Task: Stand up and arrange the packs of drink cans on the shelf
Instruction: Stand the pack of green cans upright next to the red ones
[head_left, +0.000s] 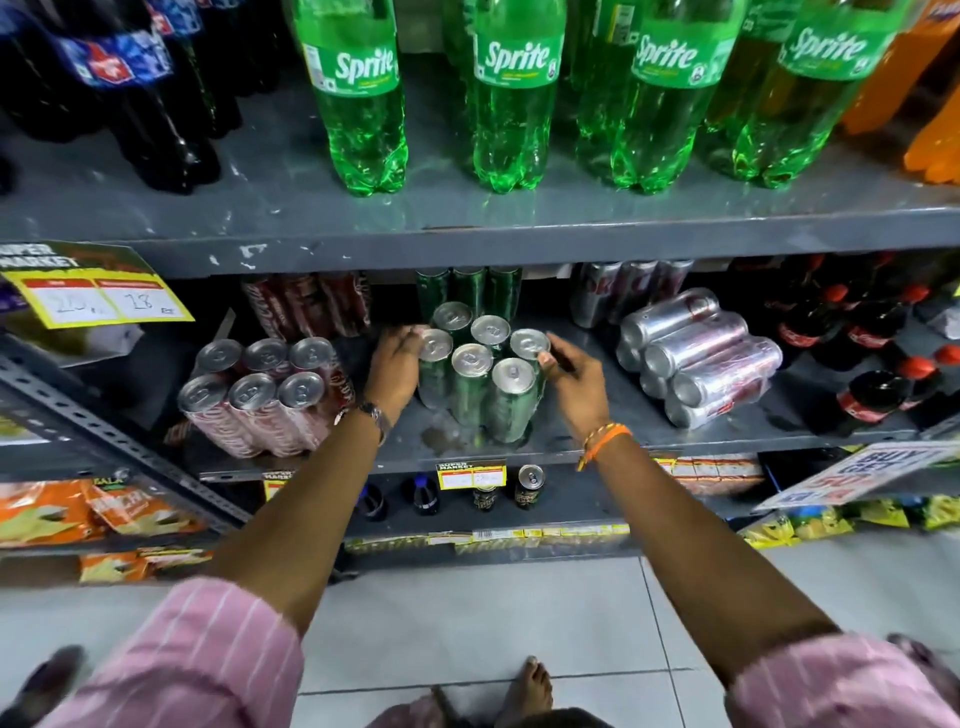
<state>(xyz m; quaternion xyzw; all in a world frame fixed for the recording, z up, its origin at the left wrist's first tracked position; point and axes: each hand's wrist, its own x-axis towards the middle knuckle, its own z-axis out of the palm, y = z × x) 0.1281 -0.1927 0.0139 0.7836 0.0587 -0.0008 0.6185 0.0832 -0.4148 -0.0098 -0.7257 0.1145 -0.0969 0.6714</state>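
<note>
The green six-pack (480, 371) stands upright at the middle of the can shelf (597, 436), near its front edge, its six silver tops facing up in two rows of three. The left hand (395, 369) presses flat against the pack's left side and the right hand (571, 382) cups its right side, so the grip of both is closed on this pack from either flank, apparently squaring it into place. To its left the red six-pack (265, 397) also stands upright, six tops showing, and looks finished. To the right the silver pack (698, 356) lies on its side, well apart from the hands; this seems to be the one pack left to stand up. So by my reckoning two of the three front packs are up and one remains, with some final lining-up likely. Behind them, in shadow, three more upright groups show: red cans (306, 304), green cans (470, 288) and silver cans (631, 288), about three visible in each. Further out, four green Sprite bottles (517, 93) stand in front on the shelf above, and small dark cola bottles (862, 358) crowd the far right.
</note>
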